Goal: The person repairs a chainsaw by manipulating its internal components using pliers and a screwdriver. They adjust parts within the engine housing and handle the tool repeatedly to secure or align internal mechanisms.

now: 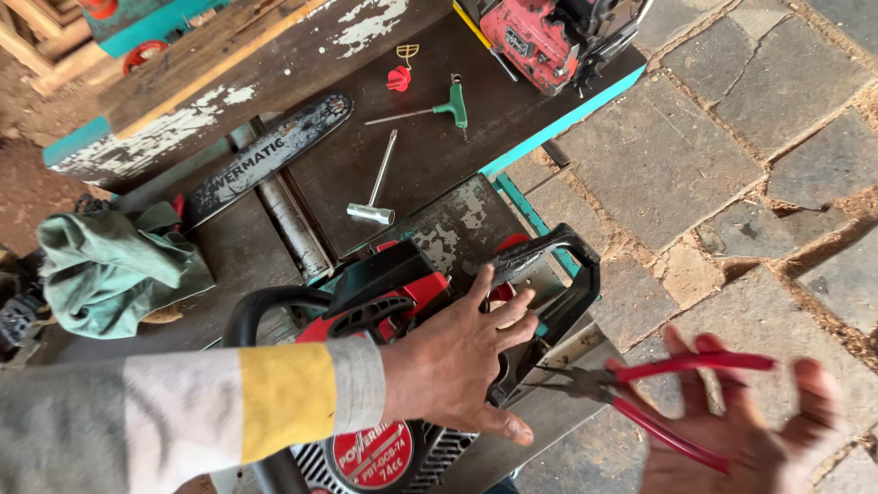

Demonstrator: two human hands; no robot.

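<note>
A worn dark workbench [430, 155] with a teal edge stands on stone paving [732, 155]. The left hand [457, 366] lies flat and open on a red chainsaw [402, 302] at the bench's near end; the right hand [741, 430] grips red-handled pliers [640, 389] over the paving

Worn dark workbench [430, 155] with teal edging, peeling painted plank [274, 55], grey stone paving [750, 137], daylight
</note>
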